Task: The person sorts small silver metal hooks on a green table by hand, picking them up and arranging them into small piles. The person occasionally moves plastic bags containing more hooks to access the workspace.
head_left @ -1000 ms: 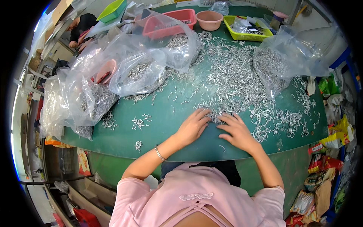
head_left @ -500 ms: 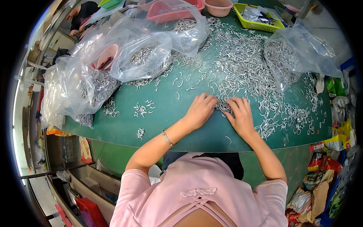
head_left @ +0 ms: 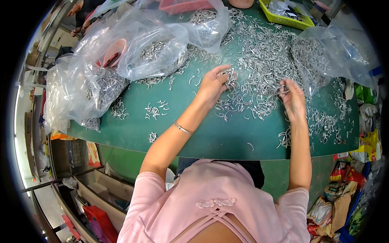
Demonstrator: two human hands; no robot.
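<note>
Small curved silver metal pieces (head_left: pixel 263 60) lie in a wide, loose heap over the green table (head_left: pixel 194 137). At the heap's left side, my left hand (head_left: pixel 211 86) is closed round a small bunch of these pieces, which shows between thumb and fingers. My right hand (head_left: pixel 295 99) is raised at the heap's right part, its fingers curled, with a few curved pieces at the fingertips. Small separate clusters of pieces (head_left: pixel 156 110) lie to the left of my left forearm. One single piece (head_left: pixel 251 146) lies near the front edge.
Clear plastic bags full of the pieces stand at the left (head_left: pixel 107 83), middle back (head_left: pixel 156 56) and right (head_left: pixel 312 60). A pink bowl (head_left: pixel 114 52) rests among the left bags. A yellow-green tray (head_left: pixel 283 18) and a pink basin (head_left: pixel 184 5) are at the back. Another person (head_left: pixel 87 12) is at far left.
My hands were close together over a small pile. They have moved apart and farther from me, the left one up-left and the right one to the right, both now holding metal pieces.
</note>
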